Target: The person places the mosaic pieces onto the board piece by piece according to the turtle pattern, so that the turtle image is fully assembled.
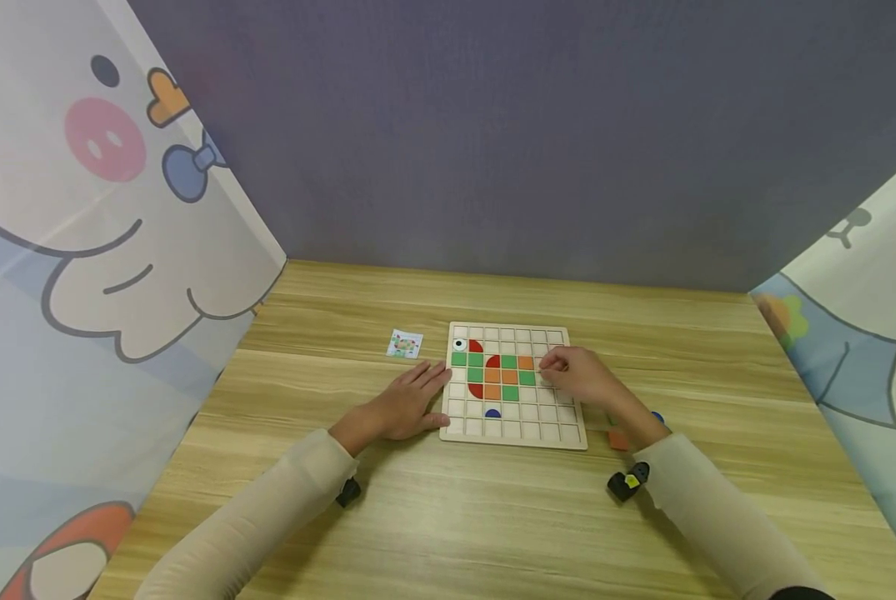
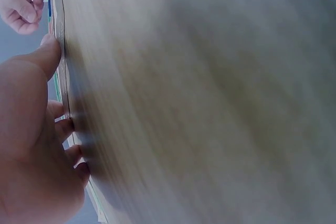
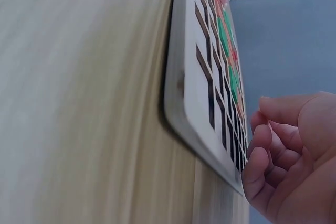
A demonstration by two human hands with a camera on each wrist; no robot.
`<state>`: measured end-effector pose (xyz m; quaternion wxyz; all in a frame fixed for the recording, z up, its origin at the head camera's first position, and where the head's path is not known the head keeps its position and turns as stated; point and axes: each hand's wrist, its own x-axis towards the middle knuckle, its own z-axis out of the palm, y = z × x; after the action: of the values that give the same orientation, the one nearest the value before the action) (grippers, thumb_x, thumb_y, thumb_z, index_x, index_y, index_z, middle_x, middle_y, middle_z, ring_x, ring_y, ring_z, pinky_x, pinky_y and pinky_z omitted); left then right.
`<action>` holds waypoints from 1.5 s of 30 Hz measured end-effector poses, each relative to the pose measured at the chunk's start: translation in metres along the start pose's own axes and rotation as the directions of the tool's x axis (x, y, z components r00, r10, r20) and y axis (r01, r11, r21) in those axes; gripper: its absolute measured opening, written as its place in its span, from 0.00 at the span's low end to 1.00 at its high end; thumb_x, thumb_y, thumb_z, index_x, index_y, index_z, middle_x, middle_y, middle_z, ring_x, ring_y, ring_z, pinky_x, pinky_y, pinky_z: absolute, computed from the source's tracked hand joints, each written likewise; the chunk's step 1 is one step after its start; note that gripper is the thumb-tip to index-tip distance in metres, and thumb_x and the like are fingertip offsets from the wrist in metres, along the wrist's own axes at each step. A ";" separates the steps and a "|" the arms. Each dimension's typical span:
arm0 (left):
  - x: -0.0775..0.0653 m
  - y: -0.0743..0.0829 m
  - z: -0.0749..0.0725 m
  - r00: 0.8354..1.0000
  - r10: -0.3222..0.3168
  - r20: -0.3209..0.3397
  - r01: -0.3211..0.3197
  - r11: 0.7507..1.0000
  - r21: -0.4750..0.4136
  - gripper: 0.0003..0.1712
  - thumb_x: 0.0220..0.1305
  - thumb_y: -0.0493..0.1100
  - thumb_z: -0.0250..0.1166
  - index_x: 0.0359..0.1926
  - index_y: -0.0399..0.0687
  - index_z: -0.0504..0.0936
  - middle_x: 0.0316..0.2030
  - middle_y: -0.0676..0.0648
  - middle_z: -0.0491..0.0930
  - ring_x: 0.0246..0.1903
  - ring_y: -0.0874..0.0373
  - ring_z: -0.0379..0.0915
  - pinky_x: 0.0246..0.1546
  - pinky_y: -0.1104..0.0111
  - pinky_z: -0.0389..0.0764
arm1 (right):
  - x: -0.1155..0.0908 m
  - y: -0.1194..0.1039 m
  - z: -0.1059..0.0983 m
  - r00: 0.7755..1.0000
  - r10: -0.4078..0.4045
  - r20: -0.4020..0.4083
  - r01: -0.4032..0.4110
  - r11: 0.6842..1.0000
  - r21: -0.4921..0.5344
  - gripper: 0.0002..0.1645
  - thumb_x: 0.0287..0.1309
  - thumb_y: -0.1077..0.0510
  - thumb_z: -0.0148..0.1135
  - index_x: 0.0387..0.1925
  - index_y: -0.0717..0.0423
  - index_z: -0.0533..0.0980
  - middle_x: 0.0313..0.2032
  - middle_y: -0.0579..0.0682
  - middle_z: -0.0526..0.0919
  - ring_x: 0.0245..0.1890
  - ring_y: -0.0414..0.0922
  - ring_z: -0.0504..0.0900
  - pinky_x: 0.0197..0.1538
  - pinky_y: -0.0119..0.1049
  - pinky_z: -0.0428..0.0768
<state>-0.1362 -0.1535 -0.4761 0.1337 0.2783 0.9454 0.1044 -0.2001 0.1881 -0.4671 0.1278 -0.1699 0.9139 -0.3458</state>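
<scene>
A square wooden grid board (image 1: pixel 548 412) lies on the table, with red, green and orange tiles set in its cells. A round eye piece (image 1: pixel 459 344) sits near its upper left corner, and a blue half-round piece (image 1: pixel 493 413) is lower down. My left hand (image 1: pixel 410 404) lies with fingers spread against the board's left edge, fingertips and thumb touching it. Over the right-hand cells is my right hand (image 1: pixel 583 377), its fingers curled and thumb tip meeting the index finger. No piece shows between those fingertips in the right wrist view.
A small printed picture card (image 1: pixel 404 343) lies left of the board. Beside my right forearm are an orange square tile (image 1: pixel 618 439) and a blue piece (image 1: pixel 658 417), partly hidden by the arm. A grey partition (image 1: pixel 523 150) stands behind the table.
</scene>
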 end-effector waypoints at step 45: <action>-0.002 0.001 -0.003 0.999 0.040 -0.012 -0.040 0.999 -0.011 0.46 0.76 0.61 0.55 0.80 0.38 0.52 0.80 0.36 0.51 0.80 0.37 0.44 0.79 0.47 0.51 | -0.105 0.065 -0.045 0.993 -0.008 0.119 0.005 1.000 0.025 0.10 0.60 0.53 0.72 0.39 0.54 0.82 0.29 0.44 0.81 0.26 0.32 0.74 0.30 0.29 0.75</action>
<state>-0.1349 -0.1536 -0.4723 0.1276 0.2960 0.9398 0.1138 -0.1351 0.3020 -0.4661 0.1829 -0.1917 0.8997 -0.3468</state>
